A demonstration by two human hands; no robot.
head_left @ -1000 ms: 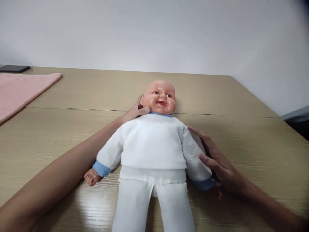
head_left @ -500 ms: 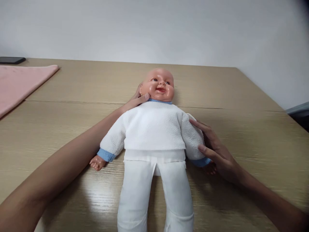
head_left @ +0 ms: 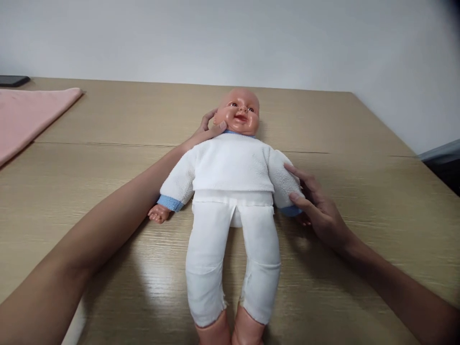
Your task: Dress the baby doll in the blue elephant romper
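A baby doll (head_left: 233,165) in a white fleece top with blue cuffs and white trousers lies on its back on the table, head at the far end. Its bare ankles show at the bottom of the picture. My left hand (head_left: 212,128) cups the doll's head and neck from the left, thumb along the jaw; some fingers are hidden behind the head. At the doll's other side, my right hand (head_left: 316,206) is curved round the sleeved arm, with thumb and fingertips on the white sleeve near the blue cuff.
The wooden table (head_left: 362,191) reaches back to a pale wall (head_left: 230,38). On the left lies a folded pink cloth (head_left: 32,115), with a dark flat object (head_left: 13,80) behind it. Something dark (head_left: 443,165) stands beyond the table's right edge.
The doll appears higher and smaller in view, its ankles now showing. Both my hands have shifted along with it, keeping the same hold. The view itself has also moved slightly.
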